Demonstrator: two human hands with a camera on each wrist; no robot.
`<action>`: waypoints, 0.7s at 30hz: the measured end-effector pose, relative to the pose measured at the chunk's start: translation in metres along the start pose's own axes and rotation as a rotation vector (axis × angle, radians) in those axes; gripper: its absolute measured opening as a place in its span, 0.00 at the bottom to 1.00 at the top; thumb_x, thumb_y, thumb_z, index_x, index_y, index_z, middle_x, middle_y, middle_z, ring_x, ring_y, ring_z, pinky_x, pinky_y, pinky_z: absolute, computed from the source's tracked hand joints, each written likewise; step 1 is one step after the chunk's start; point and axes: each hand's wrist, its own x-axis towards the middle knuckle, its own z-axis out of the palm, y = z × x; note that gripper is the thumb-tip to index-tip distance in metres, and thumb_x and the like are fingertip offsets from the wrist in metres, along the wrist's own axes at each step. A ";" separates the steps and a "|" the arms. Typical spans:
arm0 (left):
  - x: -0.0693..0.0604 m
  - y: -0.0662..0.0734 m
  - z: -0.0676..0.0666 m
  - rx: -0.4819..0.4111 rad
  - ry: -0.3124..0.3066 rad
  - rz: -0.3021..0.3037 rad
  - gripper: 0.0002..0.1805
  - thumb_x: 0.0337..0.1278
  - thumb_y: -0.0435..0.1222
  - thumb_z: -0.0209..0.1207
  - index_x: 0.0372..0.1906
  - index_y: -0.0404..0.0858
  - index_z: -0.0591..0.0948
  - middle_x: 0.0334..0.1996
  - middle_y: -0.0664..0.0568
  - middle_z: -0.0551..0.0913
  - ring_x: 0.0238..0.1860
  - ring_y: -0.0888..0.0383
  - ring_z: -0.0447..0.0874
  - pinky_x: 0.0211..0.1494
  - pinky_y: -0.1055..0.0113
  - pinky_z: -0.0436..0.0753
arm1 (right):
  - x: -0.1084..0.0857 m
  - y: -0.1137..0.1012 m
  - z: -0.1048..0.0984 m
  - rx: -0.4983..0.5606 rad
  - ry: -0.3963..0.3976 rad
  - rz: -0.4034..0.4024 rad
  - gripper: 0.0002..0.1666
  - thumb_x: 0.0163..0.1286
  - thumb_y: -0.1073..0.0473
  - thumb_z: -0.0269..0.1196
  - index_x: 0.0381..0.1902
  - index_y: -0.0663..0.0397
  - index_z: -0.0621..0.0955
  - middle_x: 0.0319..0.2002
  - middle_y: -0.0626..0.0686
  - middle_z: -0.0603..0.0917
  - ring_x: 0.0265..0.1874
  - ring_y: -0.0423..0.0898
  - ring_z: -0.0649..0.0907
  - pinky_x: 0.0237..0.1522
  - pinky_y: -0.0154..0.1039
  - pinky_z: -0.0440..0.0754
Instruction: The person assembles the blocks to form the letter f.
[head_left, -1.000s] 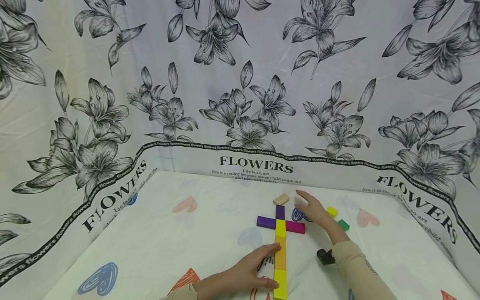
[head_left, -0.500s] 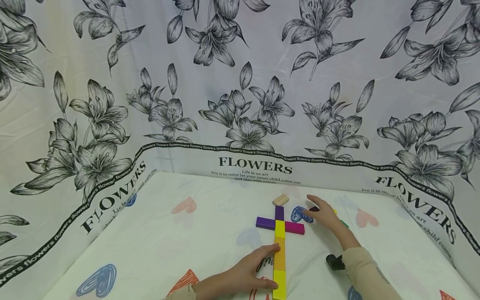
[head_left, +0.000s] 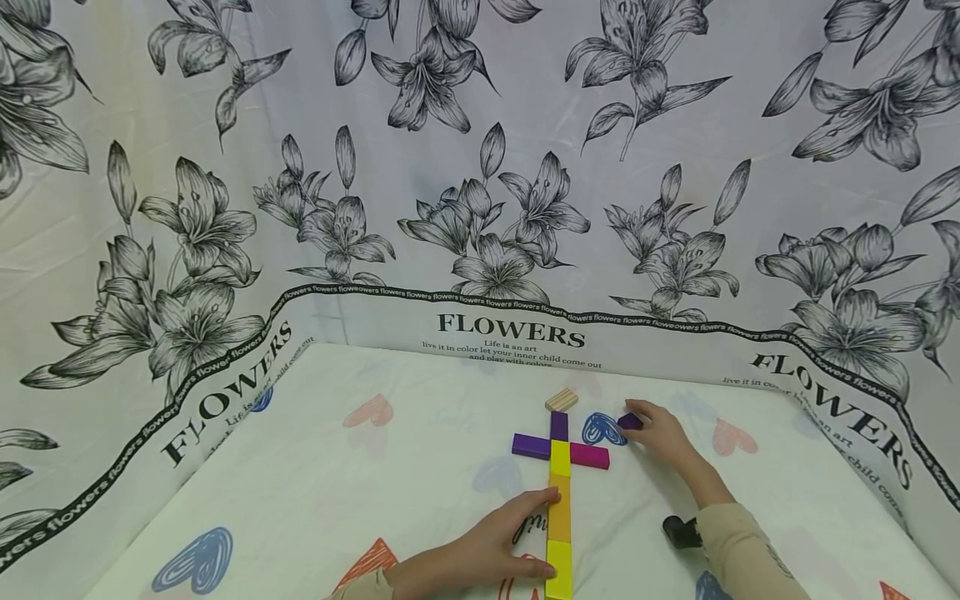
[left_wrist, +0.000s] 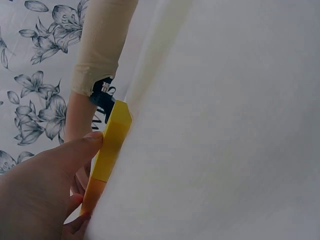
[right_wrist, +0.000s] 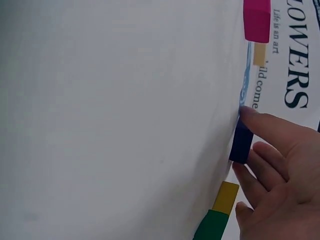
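In the head view, colored blocks form a cross on the cloth. Its stem has a near yellow block (head_left: 559,570), an orange block (head_left: 559,510) and a smaller yellow block (head_left: 560,458). My left hand (head_left: 491,542) rests beside the stem, thumb on the near yellow block and a fingertip on the orange one. Purple blocks (head_left: 531,446) make the left arm and top; a magenta block (head_left: 589,455) is the right arm. To the right, my right hand (head_left: 663,437) pinches a dark purple block (right_wrist: 241,144) between thumb and fingers, low over the cloth.
A natural wood block (head_left: 561,400) lies beyond the cross top. In the right wrist view, a mustard-yellow block (right_wrist: 225,198) and a green block (right_wrist: 212,225) lie beside my right hand; it hides them in the head view. A flower-printed curtain (head_left: 510,250) rises behind.
My right hand has moved right, away from the wood block, and down onto the dark purple block, which it now pinches. My left hand has stayed at the stem.
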 end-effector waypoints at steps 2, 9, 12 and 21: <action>0.000 0.001 0.000 -0.001 -0.002 -0.002 0.47 0.51 0.55 0.67 0.74 0.60 0.56 0.71 0.69 0.64 0.72 0.67 0.62 0.76 0.57 0.65 | -0.001 0.001 -0.001 -0.006 0.007 -0.008 0.37 0.62 0.60 0.68 0.65 0.70 0.69 0.63 0.70 0.74 0.66 0.71 0.67 0.69 0.67 0.62; -0.001 0.002 -0.001 -0.021 -0.006 -0.031 0.46 0.51 0.54 0.68 0.74 0.62 0.57 0.71 0.70 0.63 0.72 0.67 0.62 0.76 0.55 0.65 | -0.007 0.001 -0.003 -0.003 0.028 -0.015 0.34 0.62 0.60 0.68 0.63 0.70 0.72 0.61 0.70 0.76 0.65 0.71 0.69 0.68 0.66 0.64; -0.001 0.002 -0.001 -0.017 -0.008 -0.033 0.46 0.51 0.55 0.67 0.74 0.62 0.57 0.71 0.70 0.63 0.72 0.67 0.62 0.76 0.54 0.65 | -0.009 0.001 -0.003 0.004 0.047 -0.021 0.32 0.63 0.62 0.67 0.62 0.71 0.72 0.60 0.70 0.77 0.64 0.71 0.69 0.67 0.65 0.65; -0.001 0.001 -0.001 -0.019 -0.009 -0.019 0.46 0.51 0.55 0.67 0.74 0.61 0.57 0.72 0.70 0.63 0.72 0.67 0.62 0.76 0.56 0.65 | -0.008 0.000 -0.004 0.000 0.124 -0.034 0.26 0.63 0.67 0.65 0.58 0.72 0.76 0.54 0.71 0.81 0.60 0.71 0.74 0.64 0.65 0.69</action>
